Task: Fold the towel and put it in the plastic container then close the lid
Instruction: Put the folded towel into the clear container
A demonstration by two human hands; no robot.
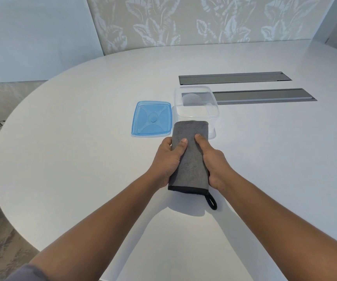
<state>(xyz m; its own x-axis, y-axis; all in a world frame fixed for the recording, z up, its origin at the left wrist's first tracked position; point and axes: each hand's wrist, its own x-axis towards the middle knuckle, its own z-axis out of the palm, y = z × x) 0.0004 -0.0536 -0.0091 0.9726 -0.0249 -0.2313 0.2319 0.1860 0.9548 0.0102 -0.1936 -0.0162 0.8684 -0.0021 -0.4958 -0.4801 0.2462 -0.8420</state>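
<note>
My bare forearms reach up from the bottom of the frame, my left hand (168,159) and right hand (211,159) clasped on either long side of a folded grey cloth towel with black trim and a hanging loop (189,157), thumbs pressed on top, at frame centre above the round white table (82,159). Just beyond it stands the open clear plastic container (196,106); its blue translucent square lid (152,119) lies flat, left of it.

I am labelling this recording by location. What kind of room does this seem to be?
Probably a meeting room or office, though this is a guess. The large white rounded table has two long grey cable hatches set into its top, and a leaf-patterned wall panel stands behind it.
</note>
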